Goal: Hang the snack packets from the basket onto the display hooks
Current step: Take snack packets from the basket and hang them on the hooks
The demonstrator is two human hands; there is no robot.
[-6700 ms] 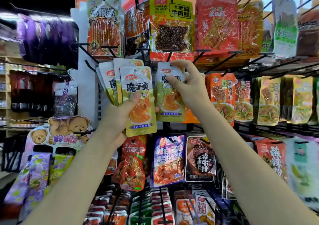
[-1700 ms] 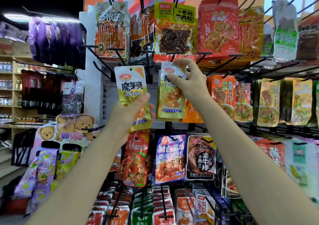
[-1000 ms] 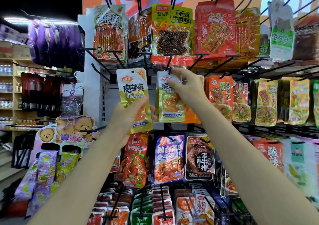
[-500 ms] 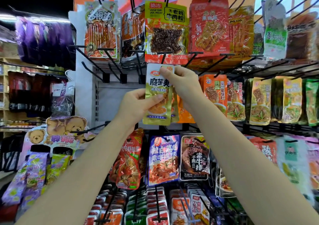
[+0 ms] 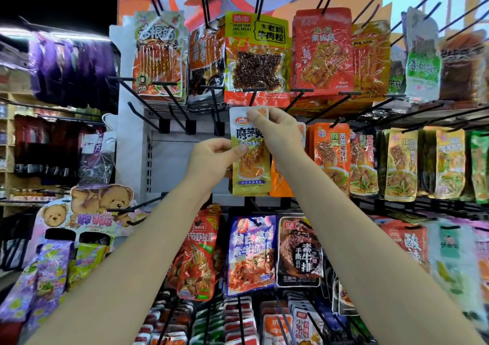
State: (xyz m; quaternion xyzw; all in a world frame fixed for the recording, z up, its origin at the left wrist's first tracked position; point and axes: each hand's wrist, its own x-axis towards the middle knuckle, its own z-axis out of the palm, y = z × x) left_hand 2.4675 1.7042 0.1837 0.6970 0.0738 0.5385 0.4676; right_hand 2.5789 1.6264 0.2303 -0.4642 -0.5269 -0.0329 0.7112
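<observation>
A yellow-green snack packet with a white top hangs upright in front of the middle row of the display, just under a black hook. My left hand pinches its left edge at mid height. My right hand pinches its top right corner near the hang hole. More packets of the same kind sit right behind it, mostly hidden. Whether the hook passes through the hole cannot be told. The basket is out of view.
Bare black hooks jut out to the left of the packet. Red and orange packets hang above, orange ones to the right, purple and dark ones below. A bear-printed display stands at lower left.
My left hand carried its packet rightward from the bare hooks to the middle hook. My right hand released the earlier packet's top and now pinches this one's top corner.
</observation>
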